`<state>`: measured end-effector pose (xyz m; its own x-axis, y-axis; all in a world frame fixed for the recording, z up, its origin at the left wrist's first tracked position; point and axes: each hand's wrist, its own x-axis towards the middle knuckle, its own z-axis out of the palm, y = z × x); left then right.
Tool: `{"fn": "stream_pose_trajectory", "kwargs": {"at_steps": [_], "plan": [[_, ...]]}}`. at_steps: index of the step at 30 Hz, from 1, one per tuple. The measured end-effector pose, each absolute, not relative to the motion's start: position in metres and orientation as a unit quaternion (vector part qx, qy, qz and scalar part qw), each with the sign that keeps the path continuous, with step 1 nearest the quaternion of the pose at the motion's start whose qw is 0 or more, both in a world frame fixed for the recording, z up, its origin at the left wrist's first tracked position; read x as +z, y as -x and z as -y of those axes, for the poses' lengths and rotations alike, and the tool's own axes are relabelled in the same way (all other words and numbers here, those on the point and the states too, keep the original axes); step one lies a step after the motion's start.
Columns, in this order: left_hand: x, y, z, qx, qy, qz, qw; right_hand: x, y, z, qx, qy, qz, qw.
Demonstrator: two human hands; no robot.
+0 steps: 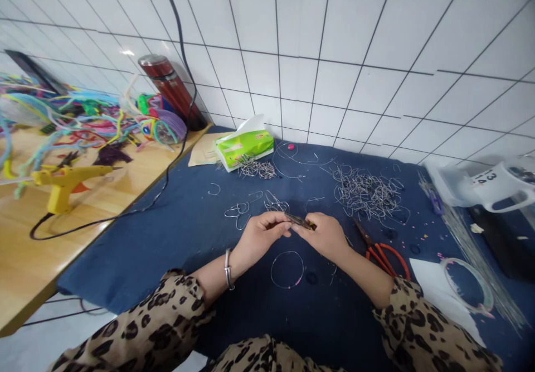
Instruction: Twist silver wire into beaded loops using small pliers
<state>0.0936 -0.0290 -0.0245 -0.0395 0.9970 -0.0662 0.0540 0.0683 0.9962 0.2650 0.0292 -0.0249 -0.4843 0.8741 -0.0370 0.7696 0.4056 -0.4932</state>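
Over the blue cloth (pixel 175 238) my left hand (pixel 261 235) and my right hand (pixel 326 235) meet, both with fingers pinched together. Between them they grip a thin dark tool or wire piece (pixel 298 221), too small to name. A wire ring with pink beads (pixel 287 270) lies on the cloth just below the hands. Small bent wire shapes (pixel 242 211) lie just beyond my left hand. A silver bracelet sits on my left wrist.
A heap of bent wires (pixel 368 193) lies behind my right hand, red-handled scissors (pixel 382 252) to its right. Green tissue pack (pixel 244 148) at the back. Yellow glue gun (pixel 62 185), coloured pipe cleaners and a red flask (pixel 173 90) on the wooden table at left. Plastic containers (pixel 480 185) at right.
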Motion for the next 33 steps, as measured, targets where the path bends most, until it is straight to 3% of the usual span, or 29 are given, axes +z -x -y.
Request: {"fn": "stream_pose_trajectory", "kwargs": {"at_steps": [8,21,33], "plan": [[-0.0274,-0.0918,0.0282,0.489,-0.465,-0.55,0.492,-0.025,-0.2659,-0.0282,0.208,0.496,0.835,0.116],[-0.0309,-0.0883,0.027,0.503,-0.456,-0.546,0.491,-0.0283,-0.2705,-0.0291,0.019,0.464,0.869,0.171],[-0.0333,-0.0906,0.0273,0.511,-0.454,-0.544,0.486,-0.0263,-0.2716,-0.03,-0.025,0.454,0.873,0.174]]}}
